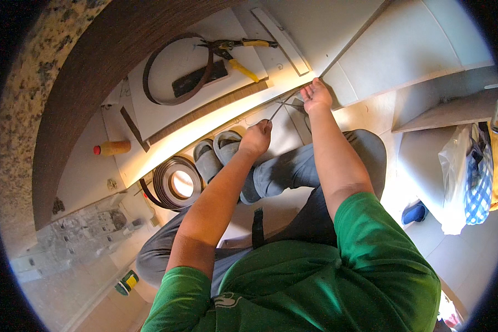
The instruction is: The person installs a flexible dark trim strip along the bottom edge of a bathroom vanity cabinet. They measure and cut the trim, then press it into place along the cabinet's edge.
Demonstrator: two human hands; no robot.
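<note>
My left hand (256, 137) is closed, its thumb and fingers pinching the lower end of a thin dark strip (279, 106). The strip slants up and to the right along the front edge of a white cabinet panel (221, 123). At the strip's upper end, near the panel's corner, my right hand (317, 96) has its fingers curled around the edge. What lies under those fingertips is partly hidden. A roll of brown edge banding (163, 180) lies on the floor to the left of my left forearm, beside a pair of grey slippers (208, 160).
Inside the cabinet are yellow-handled snips (232, 61), a looped brown band (148, 83), a dark block (199, 78) and a yellow bottle with a red cap (114, 148). A granite counter edge (27, 94) curves overhead at left. Bags (476, 182) hang at right above a blue slipper (414, 213).
</note>
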